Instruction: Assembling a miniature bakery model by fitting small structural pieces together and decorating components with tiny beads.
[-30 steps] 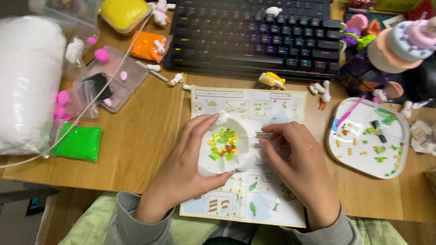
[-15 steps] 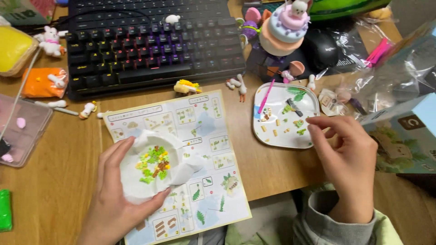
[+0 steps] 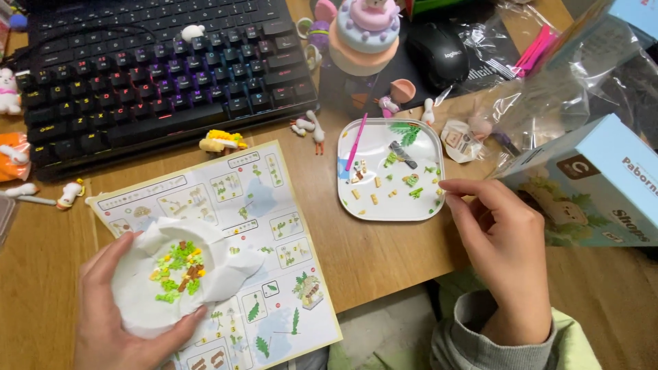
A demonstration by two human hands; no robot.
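**Desk:** What do you have under the left hand?

**Operator:** I see my left hand (image 3: 113, 312) spread flat with fingers apart, cupping the near and left edges of a white tissue (image 3: 179, 274); it is not clamped, just pressing and cradling; the tissue lies on the instruction sheet (image 3: 226, 233), which rests on the wooden desk (image 3: 373, 257); in the hollow of the tissue sits a small cluster of green, yellow and brown block pieces (image 3: 179, 268).

**Desk:** And the right?

**Operator:** My right hand (image 3: 504, 250) is well apart from the left, over the desk's front edge; its fingers are curled loosely with the fingertips (image 3: 449, 186) touching or just beside the right rim of the white square tray (image 3: 411, 209); I cannot tell whether they pinch a piece; nothing shows between them.

**Desk:** What is in the tray?

**Operator:** Scattered tiny green and tan pieces, a green leaf part near the top, and a pink stick tool (image 3: 356, 142) leaning across its left side.

**Desk:** Surroundings?

**Operator:** A black keyboard (image 3: 157, 75) with coloured backlight lies beyond the sheet; a black mouse (image 3: 439, 51) sits behind the tray; a light blue box (image 3: 596, 188) lies just right of my right hand; crumpled clear plastic bags (image 3: 548, 96) lie behind it.
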